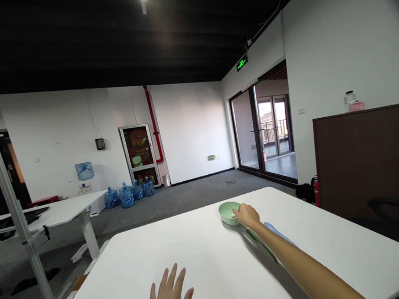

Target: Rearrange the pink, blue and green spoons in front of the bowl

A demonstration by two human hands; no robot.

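Your right hand [247, 215] sits at about one o'clock, fingers pressed together, their tips at the near rim of a pale green bowl [228, 213]. You cannot tell whether they pinch the rim or only touch it. The bowl stands on a white table [133, 271], just beyond your hand.

Under your right forearm [300, 264], a long green utensil [260, 243] and a long blue utensil [280, 233] lie side by side on the tabletop, just past the bowl. Their exact kind is hard to tell, as your arm covers part of them.

Your left hand [169, 294] lies palm down at about seven o'clock, fingers spread, well apart from the bowl.

Farther out at ten o'clock stands a second white desk [51, 216] with a dark flat object [13, 220] on it. Beyond it, near twelve o'clock, blue water jugs [126, 195] sit on grey carpet [176, 207] beside a framed food poster [138, 148] and a red pipe [154, 125].

At one o'clock, glass doors [262, 130] open toward a balcony under a green exit sign [242, 63]. At two o'clock, a dark wooden cabinet [368, 162] carries a small bottle [349, 99], with a red fire extinguisher [317, 194] at its side.
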